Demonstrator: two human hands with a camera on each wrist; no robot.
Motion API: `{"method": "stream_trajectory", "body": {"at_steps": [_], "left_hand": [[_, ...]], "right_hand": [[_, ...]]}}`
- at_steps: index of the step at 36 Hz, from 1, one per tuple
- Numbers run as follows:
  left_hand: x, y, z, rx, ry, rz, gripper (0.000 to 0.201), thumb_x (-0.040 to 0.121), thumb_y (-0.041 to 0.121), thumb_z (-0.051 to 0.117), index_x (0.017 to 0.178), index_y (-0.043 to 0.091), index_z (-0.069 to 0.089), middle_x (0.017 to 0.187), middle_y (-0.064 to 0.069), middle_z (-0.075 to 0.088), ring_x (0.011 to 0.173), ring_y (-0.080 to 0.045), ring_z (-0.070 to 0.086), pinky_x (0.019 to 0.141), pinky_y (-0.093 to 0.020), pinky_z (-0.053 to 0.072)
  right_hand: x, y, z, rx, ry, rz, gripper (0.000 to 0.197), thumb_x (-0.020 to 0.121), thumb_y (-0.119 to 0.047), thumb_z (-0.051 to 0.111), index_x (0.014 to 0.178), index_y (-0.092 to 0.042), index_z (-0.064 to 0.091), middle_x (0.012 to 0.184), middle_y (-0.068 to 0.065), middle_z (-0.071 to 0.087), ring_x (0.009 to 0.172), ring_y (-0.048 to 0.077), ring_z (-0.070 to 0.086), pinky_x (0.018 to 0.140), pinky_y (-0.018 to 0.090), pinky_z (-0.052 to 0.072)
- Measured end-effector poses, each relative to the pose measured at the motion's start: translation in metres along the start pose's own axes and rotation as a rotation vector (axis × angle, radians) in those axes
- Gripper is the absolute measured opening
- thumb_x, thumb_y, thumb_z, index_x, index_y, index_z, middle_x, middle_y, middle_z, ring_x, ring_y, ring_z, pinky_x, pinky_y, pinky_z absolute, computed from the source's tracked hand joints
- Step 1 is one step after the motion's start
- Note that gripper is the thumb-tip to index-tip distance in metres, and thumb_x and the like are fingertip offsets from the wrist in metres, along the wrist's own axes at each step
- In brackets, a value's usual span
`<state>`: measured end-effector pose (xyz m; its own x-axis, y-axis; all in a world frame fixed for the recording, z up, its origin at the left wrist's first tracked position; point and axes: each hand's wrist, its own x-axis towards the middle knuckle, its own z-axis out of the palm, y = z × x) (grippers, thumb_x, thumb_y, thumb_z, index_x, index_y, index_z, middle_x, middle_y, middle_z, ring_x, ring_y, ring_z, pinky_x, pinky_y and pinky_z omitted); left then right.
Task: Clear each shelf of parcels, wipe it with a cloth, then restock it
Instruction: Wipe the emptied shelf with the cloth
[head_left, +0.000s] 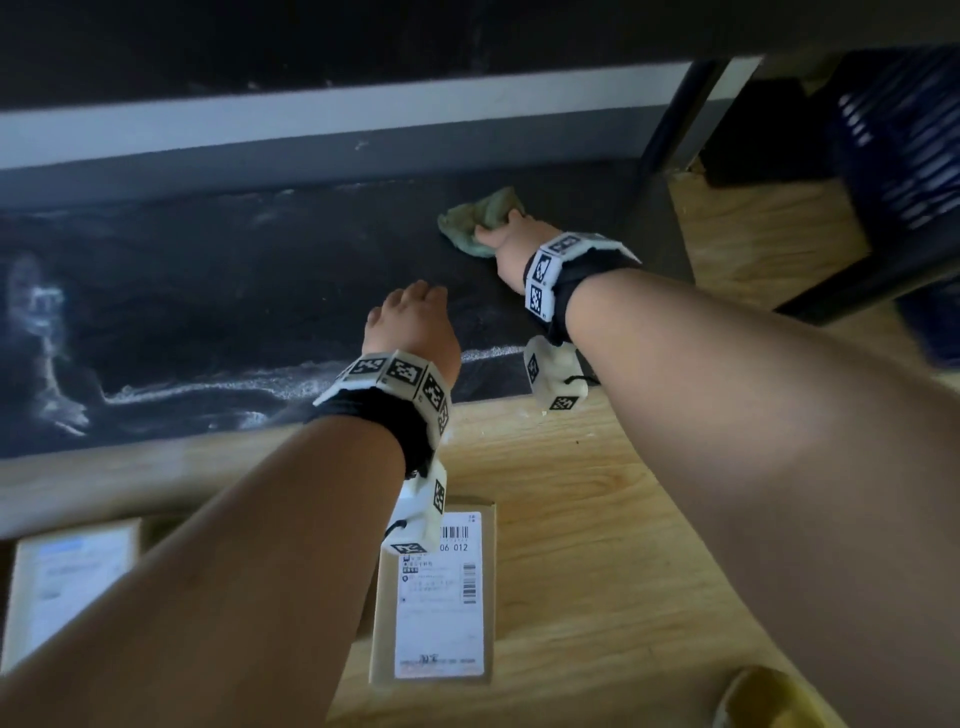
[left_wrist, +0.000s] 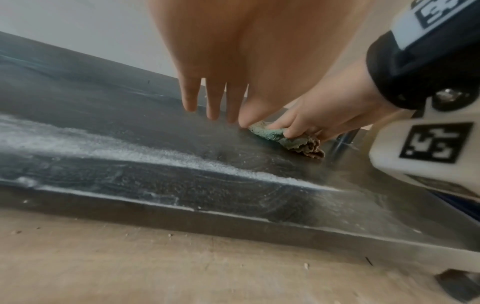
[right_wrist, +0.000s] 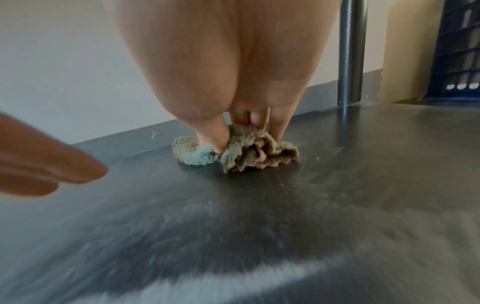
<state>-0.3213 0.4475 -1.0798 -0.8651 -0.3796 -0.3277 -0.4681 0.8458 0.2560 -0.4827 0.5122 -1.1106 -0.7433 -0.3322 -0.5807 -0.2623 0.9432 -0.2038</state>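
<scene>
The lowest shelf (head_left: 208, 291) is a dark board smeared with white dust streaks (left_wrist: 135, 152), and no parcels lie on it. My right hand (head_left: 493, 228) grips a bunched green-brown cloth (head_left: 480, 221) and presses it onto the shelf near the back right corner. In the right wrist view its thumb and fingers (right_wrist: 215, 142) dig into the cloth (right_wrist: 233, 152). My left hand (head_left: 410, 299) hangs over the middle of the shelf, its fingers (left_wrist: 215, 102) straight and holding nothing. Two labelled cardboard parcels (head_left: 436, 592) (head_left: 67, 587) lie on the wooden floor in front.
A dark metal shelf post (right_wrist: 350, 51) stands just right of the cloth. A blue crate (head_left: 904, 140) sits beyond it on the right. The upper shelf's edge (head_left: 311, 41) hangs overhead. A yellow object (head_left: 763, 696) lies at the bottom right of the floor.
</scene>
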Motion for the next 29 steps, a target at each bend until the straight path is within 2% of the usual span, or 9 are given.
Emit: {"method": "stream_trajectory", "body": {"at_steps": [4, 11, 15, 19, 21, 23, 24, 26, 29], "left_hand": [[-0.015, 0.008, 0.000, 0.012, 0.002, 0.006, 0.054, 0.091, 0.003, 0.043, 0.143, 0.017, 0.037, 0.150, 0.000, 0.033, 0.139, -0.022, 0.028, 0.113, -0.037, 0.023], [-0.034, 0.022, 0.003, 0.014, -0.017, 0.024, 0.058, 0.088, 0.006, 0.047, 0.143, 0.019, 0.036, 0.151, 0.000, 0.031, 0.140, -0.023, 0.026, 0.115, -0.039, 0.023], [-0.048, 0.028, 0.008, -0.001, -0.005, 0.024, 0.054, 0.088, 0.006, 0.048, 0.141, 0.016, 0.039, 0.149, -0.002, 0.033, 0.138, -0.024, 0.028, 0.112, -0.039, 0.025], [-0.060, 0.030, 0.013, 0.024, -0.004, 0.024, 0.052, 0.091, 0.010, 0.046, 0.143, 0.015, 0.036, 0.150, -0.003, 0.032, 0.139, -0.025, 0.028, 0.114, -0.040, 0.026], [-0.063, 0.030, 0.013, 0.039, -0.013, 0.017, 0.054, 0.092, 0.011, 0.046, 0.145, 0.016, 0.033, 0.152, -0.003, 0.029, 0.140, -0.025, 0.026, 0.115, -0.040, 0.025], [-0.064, 0.030, 0.012, 0.049, -0.014, 0.015, 0.055, 0.092, 0.009, 0.044, 0.145, 0.016, 0.032, 0.153, -0.003, 0.028, 0.140, -0.024, 0.026, 0.115, -0.040, 0.024], [-0.064, 0.030, 0.011, 0.053, -0.014, 0.013, 0.055, 0.091, 0.008, 0.043, 0.145, 0.016, 0.033, 0.153, -0.003, 0.028, 0.140, -0.024, 0.026, 0.115, -0.040, 0.024], [-0.062, 0.030, 0.010, 0.062, -0.016, 0.006, 0.056, 0.091, 0.007, 0.043, 0.145, 0.016, 0.032, 0.154, -0.002, 0.026, 0.141, -0.024, 0.024, 0.115, -0.040, 0.023], [-0.057, 0.028, 0.009, 0.081, -0.029, 0.001, 0.057, 0.092, 0.013, 0.047, 0.146, 0.017, 0.030, 0.156, -0.002, 0.023, 0.142, -0.025, 0.022, 0.116, -0.041, 0.022]], "right_hand": [[-0.030, 0.003, 0.007, 0.072, -0.042, 0.090, 0.069, 0.103, -0.047, 0.032, 0.153, -0.003, 0.017, 0.157, 0.016, 0.024, 0.142, 0.033, 0.030, 0.115, 0.042, 0.025], [-0.096, 0.030, 0.029, -0.030, 0.015, -0.077, 0.037, 0.103, -0.031, 0.044, 0.131, -0.013, 0.059, 0.129, 0.016, 0.059, 0.115, 0.031, 0.058, 0.086, 0.032, 0.044], [-0.119, 0.048, 0.040, -0.056, 0.021, -0.147, 0.037, 0.096, -0.017, 0.050, 0.129, -0.030, 0.062, 0.126, 0.011, 0.062, 0.110, 0.032, 0.060, 0.092, 0.036, 0.048], [-0.123, 0.054, 0.025, -0.014, 0.064, -0.046, 0.030, 0.093, -0.021, 0.053, 0.118, -0.021, 0.068, 0.115, 0.007, 0.066, 0.103, 0.031, 0.063, 0.086, 0.033, 0.049], [-0.120, 0.063, 0.018, 0.034, 0.078, 0.046, 0.032, 0.085, -0.026, 0.058, 0.114, -0.014, 0.066, 0.109, 0.012, 0.063, 0.100, 0.034, 0.061, 0.080, 0.034, 0.045], [-0.113, 0.076, 0.022, -0.007, 0.079, 0.061, 0.046, 0.084, -0.014, 0.054, 0.130, -0.015, 0.054, 0.132, 0.018, 0.050, 0.121, 0.038, 0.050, 0.091, 0.040, 0.045], [-0.111, 0.083, 0.026, -0.040, 0.058, 0.053, 0.055, 0.090, -0.009, 0.048, 0.143, -0.019, 0.041, 0.150, 0.018, 0.031, 0.137, 0.038, 0.033, 0.104, 0.044, 0.039], [-0.111, 0.090, 0.030, -0.052, -0.022, 0.068, 0.064, 0.097, -0.008, 0.043, 0.154, -0.026, 0.019, 0.161, 0.015, 0.000, 0.148, 0.035, 0.004, 0.116, 0.048, 0.021], [-0.115, 0.086, 0.025, -0.002, -0.078, 0.070, 0.061, 0.101, -0.013, 0.041, 0.155, -0.022, 0.014, 0.161, 0.017, -0.002, 0.148, 0.034, 0.002, 0.118, 0.043, 0.016]]}}
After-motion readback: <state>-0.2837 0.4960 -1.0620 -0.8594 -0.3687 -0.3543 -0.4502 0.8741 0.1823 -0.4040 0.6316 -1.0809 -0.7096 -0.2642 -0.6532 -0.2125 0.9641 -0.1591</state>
